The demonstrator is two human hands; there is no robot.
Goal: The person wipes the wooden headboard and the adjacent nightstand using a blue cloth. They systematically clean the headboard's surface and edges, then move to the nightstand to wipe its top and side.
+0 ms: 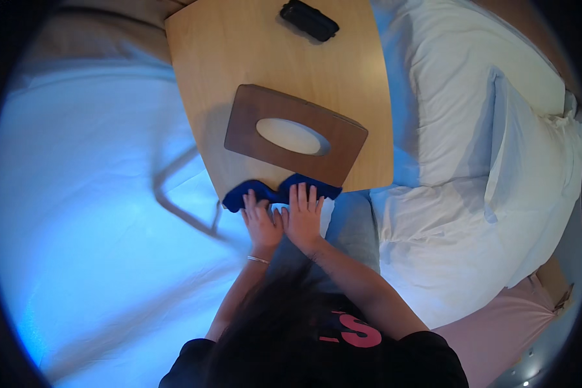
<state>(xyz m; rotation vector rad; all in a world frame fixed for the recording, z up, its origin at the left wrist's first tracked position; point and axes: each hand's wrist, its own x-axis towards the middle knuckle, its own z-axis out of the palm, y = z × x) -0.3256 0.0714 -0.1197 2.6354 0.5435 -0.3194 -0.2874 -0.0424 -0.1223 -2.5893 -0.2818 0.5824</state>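
Note:
A dark blue cloth piece (254, 186), shaped like a sleep mask with two lobes, lies along the near edge of the small wooden table (281, 63). My left hand (262, 224) rests on its left lobe, fingertips on the fabric. On the right lobe, my right hand (304, 218) lies palm down with fingers stretched forward. The thumbs of both hands are close together near the middle, below the cloth's narrow part. Just beyond the cloth sits a brown tissue box (245, 121) with an oval opening showing white inside; its near corner meets the right lobe.
A black case (309, 20) lies at the table's far end. The table's bent metal leg (182, 213) stands on the white bedding (92, 169) to the left. On the right are a rumpled white quilt (446, 111) and a pillow (524, 145), with pink cloth (494, 320) below.

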